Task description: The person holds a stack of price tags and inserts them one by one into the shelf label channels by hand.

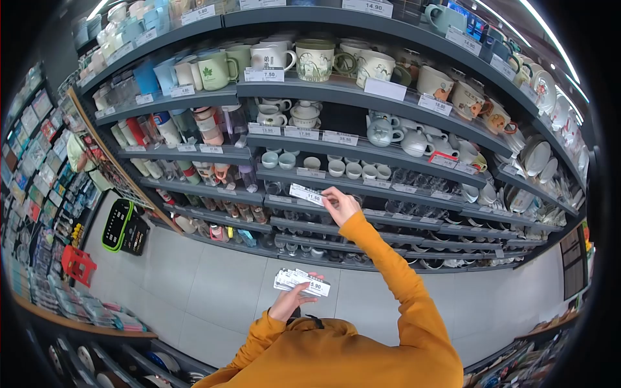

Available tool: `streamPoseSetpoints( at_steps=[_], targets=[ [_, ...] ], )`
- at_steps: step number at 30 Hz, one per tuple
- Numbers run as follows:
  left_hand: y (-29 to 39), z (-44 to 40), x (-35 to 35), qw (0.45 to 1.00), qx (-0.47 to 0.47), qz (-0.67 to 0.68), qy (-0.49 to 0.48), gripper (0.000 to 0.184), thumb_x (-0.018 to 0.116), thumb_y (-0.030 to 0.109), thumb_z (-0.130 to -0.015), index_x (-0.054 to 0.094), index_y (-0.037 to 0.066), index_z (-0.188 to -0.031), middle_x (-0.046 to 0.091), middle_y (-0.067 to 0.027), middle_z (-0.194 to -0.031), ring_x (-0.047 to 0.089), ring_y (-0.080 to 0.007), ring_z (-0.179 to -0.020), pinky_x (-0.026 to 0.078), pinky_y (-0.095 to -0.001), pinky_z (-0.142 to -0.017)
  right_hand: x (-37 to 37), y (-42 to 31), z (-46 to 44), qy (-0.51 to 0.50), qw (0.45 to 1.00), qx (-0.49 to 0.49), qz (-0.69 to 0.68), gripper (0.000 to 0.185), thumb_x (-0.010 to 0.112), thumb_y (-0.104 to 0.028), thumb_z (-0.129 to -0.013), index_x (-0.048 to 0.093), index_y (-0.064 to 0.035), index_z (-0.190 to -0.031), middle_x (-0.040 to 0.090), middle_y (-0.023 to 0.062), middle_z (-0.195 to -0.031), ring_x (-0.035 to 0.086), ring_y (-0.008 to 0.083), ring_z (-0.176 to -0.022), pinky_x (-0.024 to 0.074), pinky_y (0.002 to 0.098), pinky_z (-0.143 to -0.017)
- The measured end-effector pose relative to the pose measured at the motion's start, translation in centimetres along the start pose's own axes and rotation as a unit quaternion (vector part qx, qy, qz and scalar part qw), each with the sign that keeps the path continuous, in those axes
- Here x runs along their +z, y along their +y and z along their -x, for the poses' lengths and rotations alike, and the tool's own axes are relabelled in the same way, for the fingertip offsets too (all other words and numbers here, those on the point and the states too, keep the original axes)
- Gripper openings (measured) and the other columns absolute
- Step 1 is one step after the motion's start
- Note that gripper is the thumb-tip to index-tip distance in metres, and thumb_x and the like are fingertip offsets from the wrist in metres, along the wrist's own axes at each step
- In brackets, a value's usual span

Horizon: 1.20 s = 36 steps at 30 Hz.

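In the head view, the right hand (341,208) is stretched out towards the shelf (344,179), thumb and fingertips pinched together on the right end of a white tag (305,193) that reads 11.50. The tag sits just below the row of small cups (336,168), its printed face towards the camera and its right end slightly lower than its left. Whether it touches the shelf edge, I cannot tell.

The left hand (291,301) is held low, near the body and above the tiled floor (226,275). It is closed round a stack (303,282) of similar tags, thumb across the front, the tags fanned a little to the left; the front one reads 5.90. The two hands are well apart, and both sleeves are orange.

Above the small cups and to the right stands a pale blue teapot (385,129). Higher up, a green mug (217,69) with a leaf on it stands among other mugs. On the floor at the left are a black basket (137,236) with a green rim and, near it, a red stool (79,264)
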<state>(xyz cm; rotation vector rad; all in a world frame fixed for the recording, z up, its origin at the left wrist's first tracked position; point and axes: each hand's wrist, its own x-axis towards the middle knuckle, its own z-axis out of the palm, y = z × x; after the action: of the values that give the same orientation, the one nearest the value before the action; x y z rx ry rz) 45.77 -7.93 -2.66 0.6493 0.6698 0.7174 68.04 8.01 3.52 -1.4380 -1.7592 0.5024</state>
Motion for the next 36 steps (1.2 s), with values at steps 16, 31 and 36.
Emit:
streamPoseSetpoints(
  at_steps=[16,31,36],
  targets=[
    [8.7,-3.0,-9.3,1.000,0.002,0.008,0.026,0.036,0.046,0.013,-0.096,0.047,0.005,-0.131,0.055,-0.0110,-0.132,0.059,-0.0193,-0.110,0.052,-0.0307,-0.082,10.2,3.9,-15.7,0.015,0.997,0.019,0.068,0.019,0.061,-0.028,-0.092,0.066,-0.0124,-0.101,0.065,0.0049,-0.065,0.064,0.0159,-0.054,0.0476,0.0296,-0.056],
    [11.8,-4.7,-11.5,1.000,0.004,0.009,0.024,0.037,0.046,0.012,-0.096,0.046,0.003,-0.132,0.056,-0.0110,-0.131,0.061,-0.0194,-0.105,0.053,-0.0314,-0.082,11.9,6.0,-18.1,-0.110,0.981,0.011,0.160,0.021,0.058,-0.031,-0.091,0.067,-0.0195,-0.106,0.069,0.0077,-0.072,0.067,0.0254,-0.068,0.0523,0.0367,-0.069],
    [11.7,-5.0,-12.0,1.000,0.007,0.017,0.013,0.039,0.046,0.013,-0.096,0.046,0.004,-0.134,0.055,-0.0105,-0.133,0.061,-0.0193,-0.106,0.053,-0.0316,-0.081,13.1,6.7,-17.1,-0.015,0.970,-0.123,0.209,0.017,0.060,-0.024,-0.089,0.068,-0.0148,-0.100,0.068,0.0068,-0.095,0.065,0.0312,-0.082,0.0532,0.0415,-0.071]
  ],
)
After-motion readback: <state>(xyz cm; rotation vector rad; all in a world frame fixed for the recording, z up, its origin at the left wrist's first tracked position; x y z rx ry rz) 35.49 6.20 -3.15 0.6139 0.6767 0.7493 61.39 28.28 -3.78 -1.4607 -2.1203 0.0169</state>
